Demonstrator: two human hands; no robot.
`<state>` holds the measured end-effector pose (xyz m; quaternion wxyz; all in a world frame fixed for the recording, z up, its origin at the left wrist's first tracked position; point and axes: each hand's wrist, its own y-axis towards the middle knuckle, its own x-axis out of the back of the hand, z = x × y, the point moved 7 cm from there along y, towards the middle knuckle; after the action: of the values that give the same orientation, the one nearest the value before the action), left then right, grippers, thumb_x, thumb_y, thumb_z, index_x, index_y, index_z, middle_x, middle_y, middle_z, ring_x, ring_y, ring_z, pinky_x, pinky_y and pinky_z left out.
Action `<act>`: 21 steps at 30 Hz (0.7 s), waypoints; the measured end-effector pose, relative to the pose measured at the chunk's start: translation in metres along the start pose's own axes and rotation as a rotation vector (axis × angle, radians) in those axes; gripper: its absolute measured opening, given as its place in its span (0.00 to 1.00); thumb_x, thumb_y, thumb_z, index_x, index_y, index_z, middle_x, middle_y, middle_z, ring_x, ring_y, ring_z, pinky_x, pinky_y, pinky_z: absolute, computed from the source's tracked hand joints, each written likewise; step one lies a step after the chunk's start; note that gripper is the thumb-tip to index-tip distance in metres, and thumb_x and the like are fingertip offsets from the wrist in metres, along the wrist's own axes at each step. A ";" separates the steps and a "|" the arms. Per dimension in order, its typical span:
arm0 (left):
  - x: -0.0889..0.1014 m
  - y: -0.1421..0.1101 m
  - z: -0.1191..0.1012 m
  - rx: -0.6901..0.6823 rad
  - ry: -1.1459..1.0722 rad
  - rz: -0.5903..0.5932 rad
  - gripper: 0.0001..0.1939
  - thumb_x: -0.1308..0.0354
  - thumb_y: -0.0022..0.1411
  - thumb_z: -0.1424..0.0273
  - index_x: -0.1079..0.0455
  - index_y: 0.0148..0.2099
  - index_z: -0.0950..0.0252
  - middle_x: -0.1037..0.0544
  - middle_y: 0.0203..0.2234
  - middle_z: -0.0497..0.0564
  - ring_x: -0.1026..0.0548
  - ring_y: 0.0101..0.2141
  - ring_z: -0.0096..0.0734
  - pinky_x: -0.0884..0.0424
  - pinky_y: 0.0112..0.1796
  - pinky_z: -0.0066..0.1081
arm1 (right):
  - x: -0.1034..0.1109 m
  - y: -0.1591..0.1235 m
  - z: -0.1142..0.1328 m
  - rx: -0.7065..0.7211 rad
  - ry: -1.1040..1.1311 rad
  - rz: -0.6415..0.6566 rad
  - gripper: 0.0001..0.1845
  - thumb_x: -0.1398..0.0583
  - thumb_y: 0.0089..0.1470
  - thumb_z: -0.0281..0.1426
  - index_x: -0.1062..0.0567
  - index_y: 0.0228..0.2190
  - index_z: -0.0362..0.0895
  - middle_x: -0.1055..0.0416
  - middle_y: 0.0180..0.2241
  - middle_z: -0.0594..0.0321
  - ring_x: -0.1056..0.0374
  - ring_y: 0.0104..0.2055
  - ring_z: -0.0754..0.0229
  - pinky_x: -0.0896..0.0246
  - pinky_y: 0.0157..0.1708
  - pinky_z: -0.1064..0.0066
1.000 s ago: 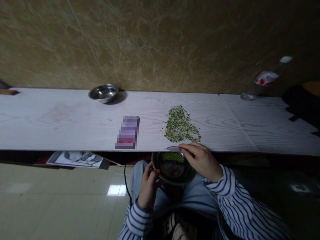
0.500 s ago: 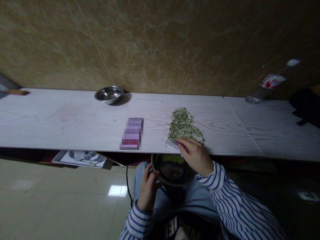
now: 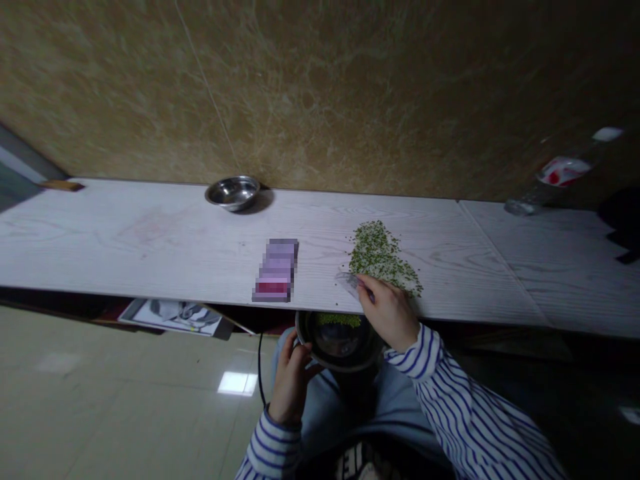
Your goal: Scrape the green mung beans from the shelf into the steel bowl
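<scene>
My left hand is closed on the left rim of a dark metal bowl, held over my lap just under the table's front edge. Small green beans lie along the far side inside it. My right hand pinches a thin, clear plastic piece, whose exact kind I cannot make out. That piece touches or hovers just over the tabletop at the near left of a spread of green beans. My right forearm and hand cover part of the bowl's right side.
On the whitish wooden table lie a blurred-out phone-like rectangle and a small steel bowl. A clear bottle with a white cap stands at the right, near a dark object. An open drawer juts out below left.
The view has turned a little left, so the table things appear further right. Against the table, the held bowl and my right hand with the plastic piece have shifted slightly left.
</scene>
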<state>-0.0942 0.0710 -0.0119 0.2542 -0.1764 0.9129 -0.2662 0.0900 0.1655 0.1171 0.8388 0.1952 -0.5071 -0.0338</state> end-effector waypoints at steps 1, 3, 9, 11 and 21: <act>0.002 0.001 -0.002 -0.003 -0.005 0.000 0.27 0.36 0.47 0.64 0.32 0.52 0.60 0.23 0.35 0.48 0.24 0.32 0.32 0.28 0.32 0.32 | -0.002 0.001 0.003 0.011 0.006 0.009 0.15 0.45 0.60 0.27 0.22 0.45 0.44 0.19 0.39 0.55 0.23 0.38 0.54 0.28 0.41 0.65; 0.006 0.002 -0.005 -0.003 -0.011 -0.003 0.28 0.35 0.47 0.65 0.33 0.52 0.60 0.23 0.35 0.48 0.23 0.34 0.35 0.28 0.33 0.33 | -0.004 0.002 0.009 0.038 0.022 0.019 0.15 0.45 0.61 0.27 0.22 0.45 0.45 0.19 0.40 0.55 0.23 0.39 0.55 0.29 0.42 0.65; 0.012 0.005 -0.015 -0.029 -0.006 0.001 0.28 0.35 0.47 0.65 0.33 0.52 0.61 0.23 0.36 0.50 0.24 0.33 0.33 0.28 0.33 0.34 | -0.005 -0.005 0.028 0.120 0.017 0.081 0.13 0.43 0.61 0.26 0.21 0.42 0.48 0.19 0.37 0.58 0.25 0.39 0.55 0.32 0.42 0.65; 0.013 0.005 -0.016 -0.034 -0.004 0.014 0.28 0.36 0.48 0.65 0.33 0.53 0.61 0.22 0.36 0.50 0.24 0.33 0.33 0.27 0.33 0.34 | -0.004 -0.010 0.035 0.148 0.023 0.097 0.13 0.42 0.60 0.26 0.21 0.42 0.48 0.19 0.36 0.60 0.25 0.38 0.56 0.33 0.42 0.65; 0.009 0.010 0.005 -0.007 0.015 0.036 0.26 0.35 0.49 0.64 0.31 0.52 0.60 0.23 0.39 0.51 0.24 0.35 0.34 0.27 0.34 0.34 | 0.013 -0.026 0.012 0.096 0.023 -0.004 0.13 0.44 0.61 0.27 0.21 0.43 0.47 0.19 0.39 0.58 0.23 0.38 0.56 0.29 0.42 0.65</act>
<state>-0.1011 0.0725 -0.0242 0.2516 -0.1588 0.9187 -0.2596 0.0896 0.1345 0.1240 0.8342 0.2365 -0.4981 -0.0091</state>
